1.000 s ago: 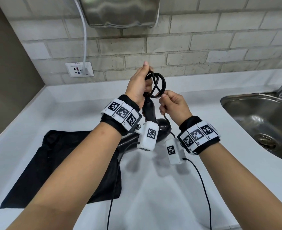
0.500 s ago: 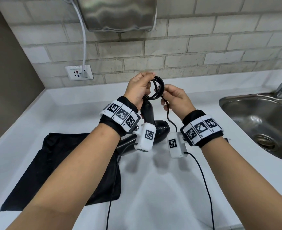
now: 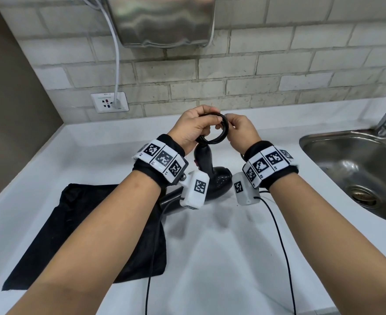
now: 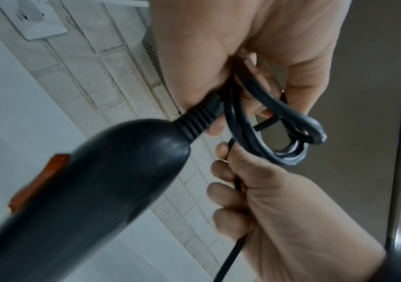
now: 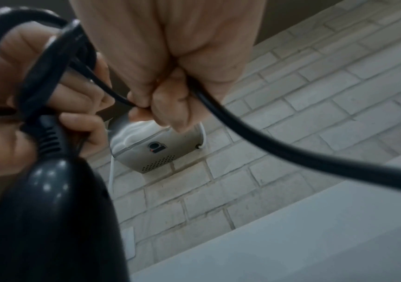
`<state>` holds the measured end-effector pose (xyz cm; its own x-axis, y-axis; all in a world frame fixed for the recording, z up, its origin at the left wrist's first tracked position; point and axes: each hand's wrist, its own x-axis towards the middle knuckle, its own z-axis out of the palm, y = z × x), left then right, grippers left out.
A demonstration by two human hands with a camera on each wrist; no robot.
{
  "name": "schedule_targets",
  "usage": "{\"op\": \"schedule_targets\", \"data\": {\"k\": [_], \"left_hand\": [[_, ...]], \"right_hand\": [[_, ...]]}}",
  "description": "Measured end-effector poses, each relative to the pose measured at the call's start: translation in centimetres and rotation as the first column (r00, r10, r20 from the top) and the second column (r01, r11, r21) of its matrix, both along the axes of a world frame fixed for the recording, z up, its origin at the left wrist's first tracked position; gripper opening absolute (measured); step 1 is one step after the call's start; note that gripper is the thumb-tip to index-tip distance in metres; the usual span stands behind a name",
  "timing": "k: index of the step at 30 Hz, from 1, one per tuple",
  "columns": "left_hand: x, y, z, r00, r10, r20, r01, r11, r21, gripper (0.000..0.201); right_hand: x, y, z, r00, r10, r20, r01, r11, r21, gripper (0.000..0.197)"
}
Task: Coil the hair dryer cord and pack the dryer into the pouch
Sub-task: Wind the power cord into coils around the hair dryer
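The hair dryer (image 3: 206, 169) is held up above the white counter (image 3: 221, 258), handle uppermost. Its black cord (image 3: 219, 130) is gathered in several loops at the handle end, and these loops are gripped by the curled fingers of the left hand (image 3: 193, 128). The loose run of cord is pinched in the closed fingers of the right hand (image 3: 241, 130) (just beside the coil). The black pouch (image 3: 92, 233) lies flat on the counter, under the left forearm.
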<state>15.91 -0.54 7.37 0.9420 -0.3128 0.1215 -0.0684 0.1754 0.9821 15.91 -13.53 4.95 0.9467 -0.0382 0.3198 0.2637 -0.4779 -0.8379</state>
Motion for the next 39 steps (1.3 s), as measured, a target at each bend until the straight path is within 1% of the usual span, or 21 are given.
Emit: {"op": "schedule_targets", "data": {"k": [2, 4, 7, 9, 13, 16, 18, 20, 22, 24, 26, 27, 28, 30, 31, 33, 34, 36, 39], "left_hand": [[0.0, 0.0, 0.0, 0.999, -0.018, 0.036, 0.017, 0.999, 0.045, 0.029], [-0.1, 0.0, 0.0, 0.995, -0.029, 0.093, 0.018, 0.993, 0.114, 0.032], [-0.3, -0.1, 0.2, 0.98, -0.025, 0.195, -0.023, 0.97, 0.243, 0.032], [-0.3, -0.4, 0.0, 0.968, -0.008, 0.252, -0.066, 0.956, 0.285, 0.03], [-0.3, -0.9, -0.8, 0.95, 0.072, 0.304, -0.149, 0.96, 0.239, 0.028], [-0.2, -0.9, -0.9, 0.949, 0.107, 0.295, -0.168, 0.968, 0.188, 0.024], [-0.1, -0.8, -0.6, 0.948, 0.094, 0.304, -0.164, 0.963, 0.212, 0.023], [0.0, -0.7, -0.4, 0.939, 0.066, 0.337, -0.169, 0.943, 0.287, 0.012], [0.3, -0.8, -0.5, 0.929, 0.079, 0.362, -0.207, 0.921, 0.329, 0.009], [0.5, -0.7, -0.7, 0.918, 0.113, 0.38, -0.242, 0.919, 0.312, 0.011], [0.5, -0.6, -0.8, 0.91, 0.138, 0.391, -0.261, 0.924, 0.28, 0.008], [0.5, -0.6, -0.8, 0.911, 0.141, 0.386, -0.257, 0.929, 0.266, 0.009], [0.5, -0.6, -0.8, 0.915, 0.139, 0.378, -0.25, 0.932, 0.263, 0.014], [0.3, -0.6, -0.8, 0.935, 0.104, 0.339, -0.194, 0.95, 0.246, 0.023], [0.2, -0.6, -0.7, 0.951, 0.068, 0.301, -0.136, 0.968, 0.211, 0.022], [0.3, -0.4, -0.5, 0.975, 0.005, 0.222, -0.034, 0.992, 0.125, 0.021], [0.4, -0.2, -0.4, 0.979, -0.016, 0.201, -0.006, 0.994, 0.112, 0.024], [0.5, 0.0, -0.4, 0.976, -0.063, 0.206, 0.032, 0.988, 0.15, 0.027], [0.5, 0.2, -0.4, 0.957, -0.142, 0.251, 0.075, 0.963, 0.26, 0.025]], "right_hand": [[0.2, -0.2, 1.2, 0.999, -0.023, 0.045, 0.027, 0.996, -0.09, 0.021], [0.2, -0.2, 2.5, 0.994, -0.032, 0.102, 0.048, 0.987, -0.153, 0.021], [-0.1, 0.0, 4.2, 0.979, -0.061, 0.194, 0.099, 0.976, -0.193, 0.021], [-0.4, 0.2, 4.8, 0.969, -0.083, 0.234, 0.131, 0.972, -0.197, 0.021], [-1.3, 0.8, 5.2, 0.945, -0.111, 0.309, 0.163, 0.976, -0.147, 0.02], [-2.1, 1.2, 5.2, 0.937, -0.125, 0.325, 0.164, 0.982, -0.095, 0.019], [-2.6, 1.6, 5.1, 0.937, -0.121, 0.326, 0.155, 0.985, -0.08, 0.017], [-3.0, 2.0, 5.1, 0.939, -0.104, 0.329, 0.134, 0.988, -0.071, 0.017], [-3.4, 2.6, 5.0, 0.939, -0.082, 0.333, 0.113, 0.991, -0.075, 0.018], [-3.8, 3.2, 4.7, 0.939, -0.065, 0.339, 0.094, 0.993, -0.07, 0.018], [-4.2, 3.6, 4.2, 0.936, -0.066, 0.345, 0.086, 0.995, -0.042, 0.017], [-4.4, 3.8, 3.9, 0.933, -0.084, 0.349, 0.096, 0.995, -0.018, 0.016], [-4.5, 3.8, 3.5, 0.932, -0.115, 0.344, 0.118, 0.993, 0.013, 0.014], [-4.6, 3.6, 3.2, 0.939, -0.171, 0.297, 0.158, 0.985, 0.068, 0.015], [-4.5, 3.4, 3.3, 0.945, -0.183, 0.272, 0.174, 0.983, 0.056, 0.018], [-4.2, 2.9, 3.6, 0.952, -0.176, 0.251, 0.197, 0.978, -0.06, 0.026], [-3.9, 2.6, 4.0, 0.954, -0.17, 0.249, 0.202, 0.973, -0.112, 0.03], [-3.2, 2.2, 4.7, 0.955, -0.172, 0.24, 0.21, 0.968, -0.14, 0.034], [-2.3, 1.8, 5.4, 0.96, -0.167, 0.223, 0.193, 0.976, -0.101, 0.03]]}}
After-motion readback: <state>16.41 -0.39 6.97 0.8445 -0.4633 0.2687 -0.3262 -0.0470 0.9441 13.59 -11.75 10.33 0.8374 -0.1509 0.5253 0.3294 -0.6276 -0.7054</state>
